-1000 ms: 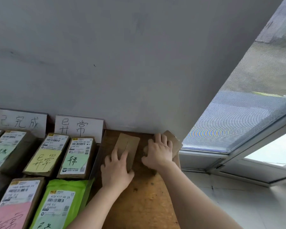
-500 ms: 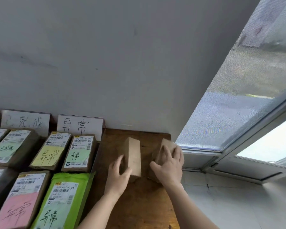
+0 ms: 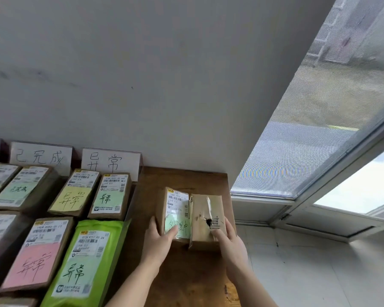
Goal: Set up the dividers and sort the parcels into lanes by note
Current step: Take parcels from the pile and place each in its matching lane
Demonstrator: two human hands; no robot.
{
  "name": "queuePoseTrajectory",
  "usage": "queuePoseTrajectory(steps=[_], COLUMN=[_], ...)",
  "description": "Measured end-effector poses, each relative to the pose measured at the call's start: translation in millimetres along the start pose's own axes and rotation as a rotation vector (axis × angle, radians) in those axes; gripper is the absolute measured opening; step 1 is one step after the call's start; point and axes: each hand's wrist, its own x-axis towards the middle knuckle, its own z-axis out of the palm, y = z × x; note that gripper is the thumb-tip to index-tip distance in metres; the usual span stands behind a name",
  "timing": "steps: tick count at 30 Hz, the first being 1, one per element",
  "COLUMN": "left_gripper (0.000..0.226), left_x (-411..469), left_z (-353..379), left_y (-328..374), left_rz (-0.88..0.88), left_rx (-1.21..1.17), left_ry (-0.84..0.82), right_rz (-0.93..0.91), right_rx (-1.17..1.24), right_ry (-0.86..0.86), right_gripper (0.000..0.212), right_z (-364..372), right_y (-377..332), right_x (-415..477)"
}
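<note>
So, quick update: a second ago both boxes at the lower middle of the frame were plain brown side up. Now the labelled parcel (image 3: 175, 209) is flipped face up on the bench (image 3: 186, 282), and I can finally read its green note. My left grip (image 3: 159, 240) is wrapped round its left edge with the thumb on the note. My right grip (image 3: 230, 242) is clamped on the torn parcel (image 3: 205, 216), which touches the first one on its right.

That means the first box can be sorted now. Its writing doesn't look like the 异常 sign (image 3: 111, 161) or the 已完成 sign (image 3: 40, 156), so I reckon its lane is further left, mostly out of frame. The torn one shows a hole and tape but no note, so it probably needs another turn.

The lanes at lower left are packed: the green mailer (image 3: 82, 262), the pink-note box (image 3: 36, 255) and the yellow-note box (image 3: 74, 193) all sit between me and the far-left lanes, so I'd have to carry over them. The window (image 3: 319, 129) fills the right side.
</note>
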Motion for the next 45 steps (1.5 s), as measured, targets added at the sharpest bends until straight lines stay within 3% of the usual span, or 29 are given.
queuePoseTrajectory(steps=[4, 8, 12, 15, 19, 25, 26, 29, 32, 34, 37, 39, 42, 45], left_gripper=[0.077, 0.073, 0.072, 0.07, 0.064, 0.055, 0.054, 0.064, 0.071, 0.073, 0.074, 0.074, 0.072, 0.071], left_x=[4, -1, -5, -7, -10, -24, -27, -35, -38, -40, -41, -44, -49, -55], left_z=[-1, 2, 1, -6, -13, -11, -11, -13, -23, -31, -38, -38, -37, -36], left_y=[-10, -13, -13, -9, -6, -15, -15, -15, -12, -9, -13, -16, -21, -26], left_rz=[-0.073, -0.096, -0.096, -0.093, -0.083, -0.084, -0.08, -0.041, 0.047, 0.099, 0.153, 0.153, 0.111, 0.058], left_rx=[-0.065, -0.106, -0.092, -0.125, -0.192, -0.224, -0.237, -0.231, -0.171, -0.081, 0.073, 0.138, 0.152, 0.122], left_ry=[-0.032, -0.069, -0.082, -0.06, -0.041, -0.099, -0.104, -0.069, 0.067, 0.13, 0.095, 0.058, 0.034, 0.002], right_rz=[-0.04, -0.197, -0.134, -0.107, 0.033, 0.077, 0.09, 0.128, 0.157, 0.217, 0.238, 0.155, -0.066, 0.018], right_rx=[-0.066, -0.481, -0.764, -0.502, 0.037, 0.251, 0.28, 0.278, 0.138, 0.058, -0.06, -0.062, -0.321, -0.545], right_ry=[0.002, 0.152, 0.123, 0.17, 0.064, 0.011, -0.003, -0.012, -0.002, -0.15, -0.302, -0.208, 0.172, 0.439], right_gripper=[0.081, 0.088, 0.116, 0.094, 0.077, 0.028, 0.031, 0.063, 0.064, 0.067, 0.075, 0.083, 0.089, 0.077], right_z=[-2, 12, 28, 18, 5, 6, 5, 3, -14, -29, -41, -35, -17, -3], right_y=[-1, -2, -5, -7, -7, 2, 3, 12, 26, 22, 20, 18, 11, 6], right_x=[-7, -9, -11, -13, -24, -49, -53, -54, -42, -40, -35, -29, -25, -39])
